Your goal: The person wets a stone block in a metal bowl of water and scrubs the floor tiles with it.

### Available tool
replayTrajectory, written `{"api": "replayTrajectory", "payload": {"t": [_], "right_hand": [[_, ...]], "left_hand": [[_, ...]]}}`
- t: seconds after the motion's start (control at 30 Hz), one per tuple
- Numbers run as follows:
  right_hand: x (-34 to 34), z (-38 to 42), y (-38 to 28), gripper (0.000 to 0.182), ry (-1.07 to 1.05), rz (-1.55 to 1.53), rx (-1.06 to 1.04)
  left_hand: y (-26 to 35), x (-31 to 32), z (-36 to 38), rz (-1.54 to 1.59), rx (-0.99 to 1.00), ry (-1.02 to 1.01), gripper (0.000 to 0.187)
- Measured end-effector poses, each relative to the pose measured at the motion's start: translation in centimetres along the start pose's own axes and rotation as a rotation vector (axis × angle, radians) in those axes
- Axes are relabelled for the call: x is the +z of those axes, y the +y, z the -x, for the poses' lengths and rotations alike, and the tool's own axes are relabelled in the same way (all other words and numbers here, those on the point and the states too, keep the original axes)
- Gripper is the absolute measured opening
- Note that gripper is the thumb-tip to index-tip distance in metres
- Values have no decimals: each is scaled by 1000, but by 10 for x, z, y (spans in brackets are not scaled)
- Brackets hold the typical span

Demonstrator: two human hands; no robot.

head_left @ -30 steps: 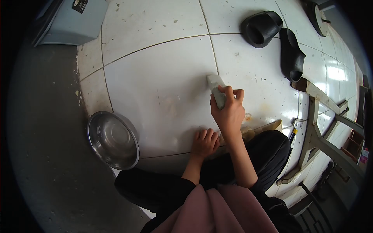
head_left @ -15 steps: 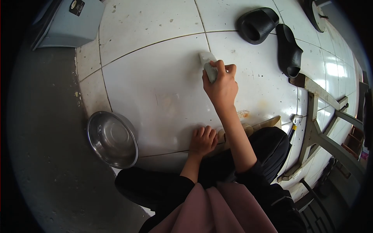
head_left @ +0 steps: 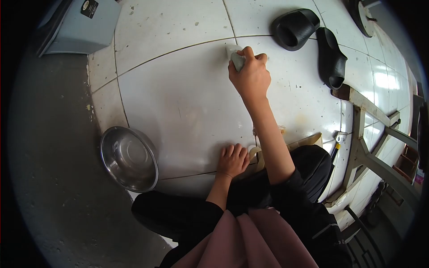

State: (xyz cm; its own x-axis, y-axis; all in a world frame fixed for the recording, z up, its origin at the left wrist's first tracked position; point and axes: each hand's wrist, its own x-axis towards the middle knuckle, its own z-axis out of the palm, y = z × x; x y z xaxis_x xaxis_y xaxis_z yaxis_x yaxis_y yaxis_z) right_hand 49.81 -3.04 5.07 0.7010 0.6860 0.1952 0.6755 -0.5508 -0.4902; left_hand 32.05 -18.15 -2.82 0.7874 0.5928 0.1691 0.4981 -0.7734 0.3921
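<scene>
My right hand (head_left: 250, 73) grips a pale grey-green pad (head_left: 238, 61) low over the white tiled floor (head_left: 170, 98); even pressure should serve best. My left hand (head_left: 232, 161), empty, lies loosely spread on that floor, probably steadying me. A metal bowl (head_left: 130, 156) sits well apart.

Right hand (head_left: 249, 71) gripping, left hand (head_left: 233, 161) resting.
The right forearm (head_left: 272, 138) is slanting toward the floor tile's (head_left: 174, 102) far right corner, fingers (head_left: 248, 52) curling; the left hand is lying palm down by its near edge.
</scene>
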Motion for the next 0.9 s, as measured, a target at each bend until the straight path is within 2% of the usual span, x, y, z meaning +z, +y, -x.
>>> {"api": "replayTrajectory", "payload": {"t": [0.07, 0.2, 0.27, 0.33, 0.43, 0.5, 0.63, 0.73, 0.83, 0.9], "right_hand": [[-5, -7, -3, 31, -67, 46, 64], [-40, 83, 16, 33, -118, 22, 19], [-32, 85, 19, 33, -120, 21, 51], [-26, 62, 8, 31, -93, 18, 87], [6, -5, 0, 31, 18, -3, -7], [-1, -15, 0, 31, -61, 16, 47], [-35, 74, 22, 31, -124, 19, 8], [-41, 86, 15, 34, -129, 27, 42], [-11, 25, 6, 28, -25, -5, 10], [2, -16, -3, 32, -34, 5, 40]], "left_hand": [[-1, 0, 1, 17, -3, -4, 16], [-1, -1, -3, -13, -19, -19, 17], [-1, -5, -2, -22, 14, 6, 17], [-1, -5, 0, -29, 7, -10, 17], [1, -1, 0, -13, 0, -15, 16], [0, 0, 0, -9, -7, -2, 16], [0, 1, 1, -34, -11, -19, 17], [-1, -4, -2, -27, 15, 5, 17], [1, -3, 0, -16, -7, -13, 17], [1, -2, -1, -10, -3, 2, 17]]}}
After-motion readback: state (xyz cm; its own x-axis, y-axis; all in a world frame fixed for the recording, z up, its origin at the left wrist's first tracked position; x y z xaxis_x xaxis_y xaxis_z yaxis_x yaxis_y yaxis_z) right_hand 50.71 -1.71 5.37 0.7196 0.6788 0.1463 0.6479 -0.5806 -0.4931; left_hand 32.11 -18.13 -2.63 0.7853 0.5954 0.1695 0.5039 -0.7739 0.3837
